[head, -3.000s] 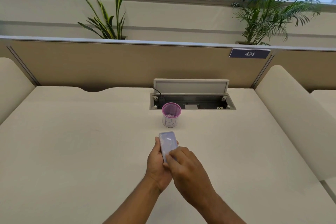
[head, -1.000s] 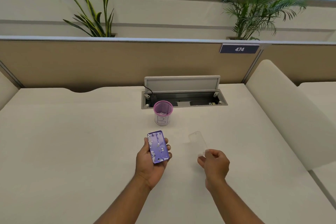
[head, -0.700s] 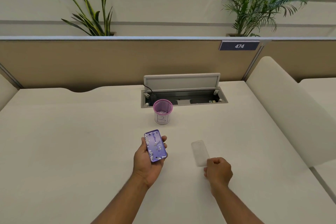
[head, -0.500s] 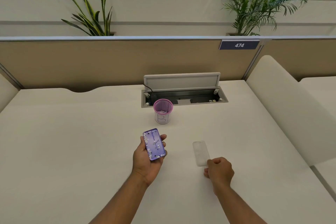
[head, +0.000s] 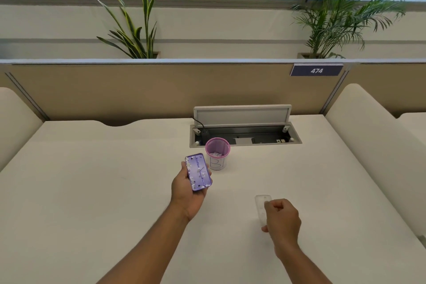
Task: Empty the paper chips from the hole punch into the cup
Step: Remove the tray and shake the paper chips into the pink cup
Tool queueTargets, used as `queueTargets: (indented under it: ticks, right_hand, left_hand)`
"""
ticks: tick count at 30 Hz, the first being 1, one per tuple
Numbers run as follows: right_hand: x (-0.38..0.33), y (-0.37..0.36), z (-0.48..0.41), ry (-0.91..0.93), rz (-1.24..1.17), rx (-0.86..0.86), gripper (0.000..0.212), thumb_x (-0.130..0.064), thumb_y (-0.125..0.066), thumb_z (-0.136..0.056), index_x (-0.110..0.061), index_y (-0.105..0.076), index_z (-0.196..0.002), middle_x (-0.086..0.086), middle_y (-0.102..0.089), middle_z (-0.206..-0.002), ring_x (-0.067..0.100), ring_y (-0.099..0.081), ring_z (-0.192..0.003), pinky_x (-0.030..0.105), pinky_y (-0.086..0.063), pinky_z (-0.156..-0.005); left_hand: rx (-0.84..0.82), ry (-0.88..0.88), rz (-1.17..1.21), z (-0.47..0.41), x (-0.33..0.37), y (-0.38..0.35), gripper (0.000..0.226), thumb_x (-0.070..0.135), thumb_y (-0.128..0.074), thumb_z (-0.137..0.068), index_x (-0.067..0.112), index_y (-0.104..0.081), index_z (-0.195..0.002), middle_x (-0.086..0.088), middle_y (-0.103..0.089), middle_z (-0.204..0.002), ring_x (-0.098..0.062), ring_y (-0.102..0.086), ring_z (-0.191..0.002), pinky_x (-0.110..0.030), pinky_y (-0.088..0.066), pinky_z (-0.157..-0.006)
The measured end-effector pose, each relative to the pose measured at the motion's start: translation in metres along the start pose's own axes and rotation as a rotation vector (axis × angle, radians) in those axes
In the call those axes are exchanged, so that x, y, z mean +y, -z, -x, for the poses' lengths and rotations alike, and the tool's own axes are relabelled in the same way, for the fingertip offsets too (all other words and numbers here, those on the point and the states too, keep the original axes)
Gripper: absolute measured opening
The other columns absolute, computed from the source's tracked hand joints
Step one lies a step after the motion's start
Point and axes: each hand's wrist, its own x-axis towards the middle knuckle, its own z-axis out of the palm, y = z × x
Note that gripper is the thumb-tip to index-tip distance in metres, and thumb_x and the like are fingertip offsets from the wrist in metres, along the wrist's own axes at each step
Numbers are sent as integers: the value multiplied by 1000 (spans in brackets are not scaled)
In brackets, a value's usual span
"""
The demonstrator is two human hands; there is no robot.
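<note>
Two hands are in view above a cream tabletop (head: 92,180). Left hand (head: 187,193) grasps the purple hole punch (head: 198,172) from beneath, fingers wrapped round its long edges, the open underside turned up toward the camera. White paper chips (head: 189,164) lie scattered inside this exposed cavity, mostly along the edges and corners. The punch is held just left of and slightly nearer than the cup, not over its mouth.

Cup (head: 217,157): white body with a pink rim, standing upright on the tabletop just in front of the recessed cable box (head: 245,136). A handwritten mark shows on its side. A small heap of white chips already lies at the bottom of the cup.

Right hand (head: 281,218) is curled into a loose fist low over the tabletop, well apart from the left. A clear plastic cover (head: 261,205) lies flat on the tabletop, its near end hidden under the knuckles; whether the fingers pinch it or merely rest on it cannot be determined.

Cable box lid stands raised, with a black cable (head: 200,123) running into the tray. A partition (head: 161,90) behind carries a plate numbered 474 (head: 316,70).
</note>
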Motion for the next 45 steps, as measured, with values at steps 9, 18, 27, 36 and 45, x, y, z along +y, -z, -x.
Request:
queueTargets:
  ticks: [9,18,27,36,45]
  right_hand:
    - [-64,-34,-12,139,-76,-289,8,-17,-69,-96,-22,-76,-96,3,-69,-74,19,-63,-70,36,-53,-57]
    - [-140,-87,-59,193,-74,-544,35,-13,-58,-101,-20,-66,-135,0,-63,-71,6,-51,-51,26,-40,-44]
    - [-158,-119,-104,129,3,-658,53,-12,-48,-104,-22,-44,-156,1,-60,-61,4,-47,-43,28,-35,-46]
    - [-148,-128,-119,122,56,-712,55,-14,-47,-107,-26,-38,-160,11,-59,-72,9,-47,-54,28,-37,-47]
    - [-142,-126,-115,40,7,-672,70,-10,-52,-100,-31,-25,-161,5,-52,-69,12,-40,-55,25,-31,-44]
  left_hand:
    - [-95,-105,-41,-60,64,-56,52,45,-32,-110,10,-67,-123,-14,-70,-101,-28,-66,-88,-37,-53,-84]
    - [-142,-115,-282,-122,79,-83,52,48,-30,-109,16,-71,-114,-6,-80,-98,-26,-74,-90,-37,-54,-81]
    - [-172,-98,-471,-161,65,-74,63,52,-29,-108,7,-59,-141,-17,-78,-114,-25,-78,-96,-33,-64,-74]
    - [-193,-212,-631,-168,53,-71,44,45,-32,-110,24,-71,-117,-3,-84,-104,-26,-77,-99,-37,-63,-87]
    - [-295,-357,-886,-161,47,-74,42,37,-37,-110,15,-63,-135,-12,-73,-123,-20,-73,-97,-27,-63,-73]
